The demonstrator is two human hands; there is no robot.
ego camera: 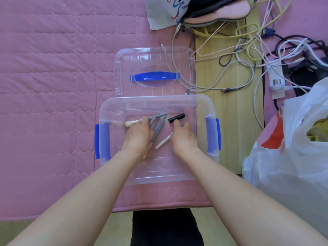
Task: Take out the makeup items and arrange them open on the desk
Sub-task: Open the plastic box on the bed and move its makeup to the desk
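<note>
A clear plastic box [113,107] with blue side latches stands open on the pink quilt. Both hands are inside it. My left hand [137,137] grips a bundle of grey makeup pencils [158,128] and a cream-handled brush [130,123] that sticks out to the left. My right hand [183,139] curls over a white pencil [162,143], whose end shows below the palm. Its fingertips touch a black lipstick tube [176,118] lying on the box floor.
The box's clear lid [124,68] with a blue handle lies just beyond the box. A wooden board [230,121] with tangled cables and a power strip [276,82] is to the right. A white plastic bag [292,148] stands at the right edge.
</note>
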